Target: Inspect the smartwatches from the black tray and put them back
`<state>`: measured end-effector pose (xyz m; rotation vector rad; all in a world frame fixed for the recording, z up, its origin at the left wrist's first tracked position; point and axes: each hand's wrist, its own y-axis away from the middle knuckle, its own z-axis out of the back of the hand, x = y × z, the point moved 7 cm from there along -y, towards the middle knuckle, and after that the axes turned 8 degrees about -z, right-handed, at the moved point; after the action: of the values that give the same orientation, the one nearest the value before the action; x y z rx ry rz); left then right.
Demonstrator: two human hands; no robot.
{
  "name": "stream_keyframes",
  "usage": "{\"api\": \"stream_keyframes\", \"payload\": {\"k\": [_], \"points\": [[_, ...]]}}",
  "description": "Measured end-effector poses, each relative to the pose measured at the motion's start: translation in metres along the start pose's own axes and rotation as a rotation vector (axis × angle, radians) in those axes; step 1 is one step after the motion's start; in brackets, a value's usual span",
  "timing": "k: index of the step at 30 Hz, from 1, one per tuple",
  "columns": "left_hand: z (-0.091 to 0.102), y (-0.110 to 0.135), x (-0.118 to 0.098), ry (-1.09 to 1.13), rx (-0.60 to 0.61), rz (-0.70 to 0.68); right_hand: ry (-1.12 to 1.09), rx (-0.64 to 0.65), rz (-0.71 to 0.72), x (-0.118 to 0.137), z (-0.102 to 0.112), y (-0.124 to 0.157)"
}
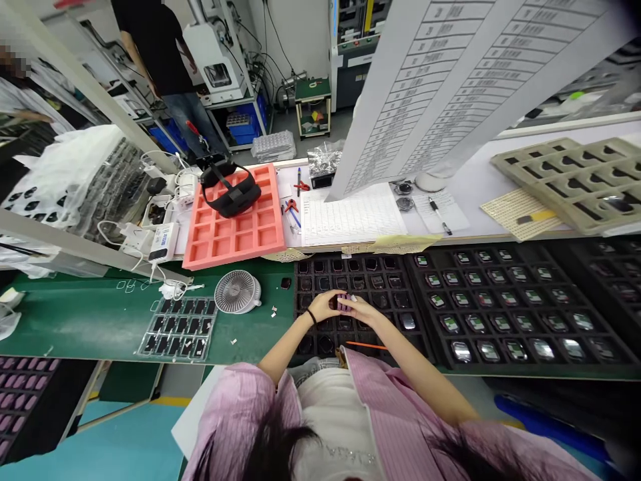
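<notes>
Over the near black tray (360, 265), my left hand (323, 307) and my right hand (361, 310) meet, fingers closed around one small part with dark and pinkish surfaces (343, 302). Fingers cover much of it, so its exact kind cannot be made out. A black band circles my left wrist. Beneath the hands, the tray's pockets hold dark, rounded-square pieces that look like watch cases. An orange stick (367, 345) lies across the tray's front, below my right hand.
Right of my hands sits another black tray (435, 347) of watch-like pieces with green or shiny faces. Leftward are a small fan (237, 292) and a clear tray of black parts (175, 327). Behind, a shelf bears a pink tray (200, 230) with a headset (233, 196). Hanging printed sheets (425, 87) overhang it.
</notes>
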<state>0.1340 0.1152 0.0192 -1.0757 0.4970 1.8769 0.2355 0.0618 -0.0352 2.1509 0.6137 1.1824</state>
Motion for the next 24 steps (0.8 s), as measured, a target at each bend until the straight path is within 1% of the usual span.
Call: {"api": "stream_keyframes", "payload": {"k": [3, 5, 8, 10, 12, 14, 17, 20, 22, 24], "points": [[-0.007, -0.010, 0.018, -0.150, 0.003, 0.096, 0.019, -0.065, 0.061, 0.003, 0.018, 0.001], [-0.014, -0.014, 0.029, -0.206, 0.000, 0.146, 0.061, -0.129, 0.097, 0.004, 0.030, -0.001], [-0.028, -0.017, 0.042, -0.252, 0.013, 0.190, 0.182, -0.263, 0.143, 0.006, 0.047, -0.010], [-0.031, -0.014, 0.047, -0.282, 0.012, 0.210, 0.287, -0.363, 0.179, 0.008, 0.057, -0.016], [-0.028, -0.008, 0.051, -0.313, -0.005, 0.225, 0.397, -0.449, 0.216, 0.011, 0.065, -0.019], [-0.020, 0.003, 0.054, -0.346, -0.030, 0.243, 0.504, -0.505, 0.247, 0.012, 0.069, -0.019], [-0.011, 0.023, 0.058, -0.386, -0.063, 0.267, 0.653, -0.544, 0.295, 0.013, 0.071, -0.014], [-0.011, 0.039, 0.059, -0.410, -0.080, 0.239, 0.785, -0.599, 0.373, 0.020, 0.075, -0.001], [-0.015, 0.047, 0.059, -0.417, -0.090, 0.208, 0.857, -0.690, 0.405, 0.025, 0.088, 0.013], [-0.020, 0.053, 0.058, -0.414, -0.093, 0.187, 0.907, -0.825, 0.389, 0.029, 0.111, 0.029]]}}
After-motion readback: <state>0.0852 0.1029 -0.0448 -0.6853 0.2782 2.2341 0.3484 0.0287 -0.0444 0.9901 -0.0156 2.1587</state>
